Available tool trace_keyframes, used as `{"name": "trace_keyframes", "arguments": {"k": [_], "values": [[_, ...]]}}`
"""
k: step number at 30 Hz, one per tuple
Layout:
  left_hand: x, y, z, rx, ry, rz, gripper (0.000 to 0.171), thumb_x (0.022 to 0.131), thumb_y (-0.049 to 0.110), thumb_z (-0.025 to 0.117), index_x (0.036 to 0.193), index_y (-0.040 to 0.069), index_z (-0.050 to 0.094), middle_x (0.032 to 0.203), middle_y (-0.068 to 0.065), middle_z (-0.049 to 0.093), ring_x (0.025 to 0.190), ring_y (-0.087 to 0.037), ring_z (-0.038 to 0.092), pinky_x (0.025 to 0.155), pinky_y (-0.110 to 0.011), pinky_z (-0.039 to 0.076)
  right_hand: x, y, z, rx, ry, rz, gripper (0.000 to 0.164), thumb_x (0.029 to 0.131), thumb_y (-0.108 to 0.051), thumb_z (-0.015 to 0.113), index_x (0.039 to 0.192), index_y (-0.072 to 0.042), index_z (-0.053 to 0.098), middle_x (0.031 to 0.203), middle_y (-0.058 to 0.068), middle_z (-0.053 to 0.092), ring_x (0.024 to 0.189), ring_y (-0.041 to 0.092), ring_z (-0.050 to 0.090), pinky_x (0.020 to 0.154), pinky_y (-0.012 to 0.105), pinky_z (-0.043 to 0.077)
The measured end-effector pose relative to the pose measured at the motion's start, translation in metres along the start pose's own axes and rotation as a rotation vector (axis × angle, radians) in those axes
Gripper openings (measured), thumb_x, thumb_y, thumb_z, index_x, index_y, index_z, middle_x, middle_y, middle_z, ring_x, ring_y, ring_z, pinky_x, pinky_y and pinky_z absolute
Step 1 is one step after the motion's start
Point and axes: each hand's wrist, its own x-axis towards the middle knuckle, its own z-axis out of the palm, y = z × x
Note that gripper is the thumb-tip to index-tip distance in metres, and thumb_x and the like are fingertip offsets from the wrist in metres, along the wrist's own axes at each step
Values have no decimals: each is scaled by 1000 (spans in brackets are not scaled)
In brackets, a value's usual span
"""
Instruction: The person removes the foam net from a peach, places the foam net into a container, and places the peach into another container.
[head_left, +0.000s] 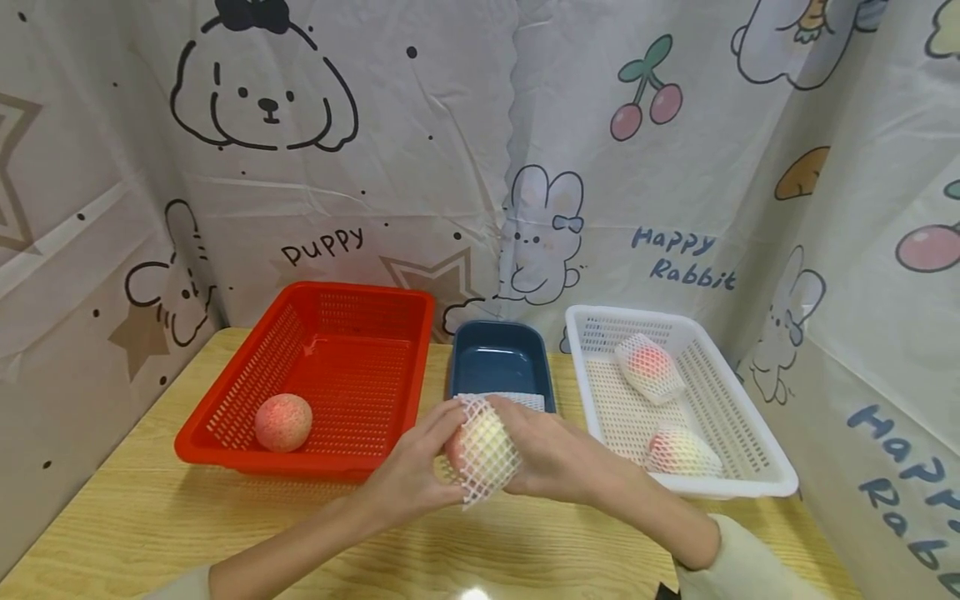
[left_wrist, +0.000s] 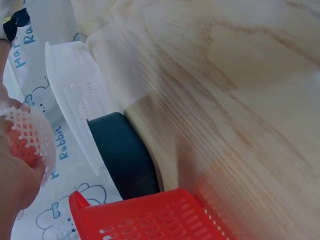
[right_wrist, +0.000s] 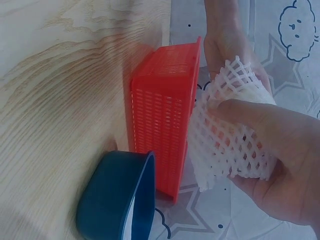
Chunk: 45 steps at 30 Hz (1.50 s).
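Both hands hold a pink-and-yellow peach [head_left: 487, 450] in a white foam net [right_wrist: 225, 135] above the table, in front of the blue container. On the left side, my left hand [head_left: 408, 467] grips the peach with thumb below and fingers above. My right hand [head_left: 555, 450] holds the netted peach from the other side; its thumb lies across the net in the right wrist view. The net covers much of the fruit, and pink skin shows at the left in the head view. A bare peach [head_left: 283, 422] lies in the red basket [head_left: 300, 467].
The blue container [head_left: 498, 329], with white netting [head_left: 525, 401] inside, stands between the baskets. At right, a white basket [head_left: 720, 362] holds two netted peaches, one farther back [head_left: 649, 368] and one nearer [head_left: 682, 450]. A printed curtain [head_left: 450, 150] hangs behind the wooden table [head_left: 420, 550].
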Motion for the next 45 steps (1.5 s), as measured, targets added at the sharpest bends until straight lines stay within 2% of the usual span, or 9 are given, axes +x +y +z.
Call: {"name": "trace_keyframes", "arguments": {"k": [3,9,13,19,23,27,30,39,45], "values": [[0,-1,-1,29,14,20,78,60,6,94,127,1,56,138,-17,51,117,-33,58,93,-38,54,0,1,0,4,-2,2,85,77,-22,86,146,-7,38,135,15,58,108,25,65,88,33,56],[-2,-5,-8,40,6,3,76,61,7,94,128,1,59,138,-16,52,116,-31,59,93,-37,54,3,4,1,-31,25,-48,76,82,-18,83,145,-7,40,131,16,61,103,26,67,85,33,57],[-4,-7,-11,51,0,-4,77,63,6,92,131,3,58,138,-13,53,116,-30,60,91,-38,55,4,8,2,-97,56,-107,69,83,-16,82,141,-5,45,115,15,68,92,25,70,78,32,59],[-4,-9,-15,73,-5,-26,81,66,14,95,136,6,56,139,-10,52,118,-28,58,91,-37,55,7,15,-2,-182,69,-124,59,87,-16,79,138,-6,52,92,10,72,78,22,71,68,31,59],[-2,-11,-20,77,-3,-27,83,67,17,95,139,9,54,139,-8,52,118,-26,58,91,-35,55,11,20,-7,-167,80,-125,47,89,-13,76,133,-8,61,93,8,74,75,18,70,66,30,59],[-2,-15,-26,80,17,-10,86,66,16,95,141,9,53,138,-8,52,116,-25,58,89,-36,56,18,26,-9,-159,79,-103,27,90,-12,74,116,-13,72,92,1,74,70,12,67,59,27,56],[-3,-19,-32,91,36,-12,87,66,15,95,141,9,53,137,-7,52,117,-25,57,89,-37,56,22,31,-7,-172,77,-99,19,90,-12,74,109,-14,74,92,0,74,72,13,68,58,28,55],[-6,-23,-44,140,58,-51,87,64,15,96,140,10,53,137,-9,52,118,-30,57,86,-41,57,35,43,-4,-252,91,-58,16,89,-17,76,105,-14,74,90,-1,72,77,17,68,60,32,56],[-7,-26,-47,144,52,-62,86,65,17,96,140,11,53,138,-8,52,117,-30,58,86,-43,57,39,54,-3,-288,44,18,26,90,-17,75,114,-9,73,103,6,73,85,21,70,62,30,58]]}}
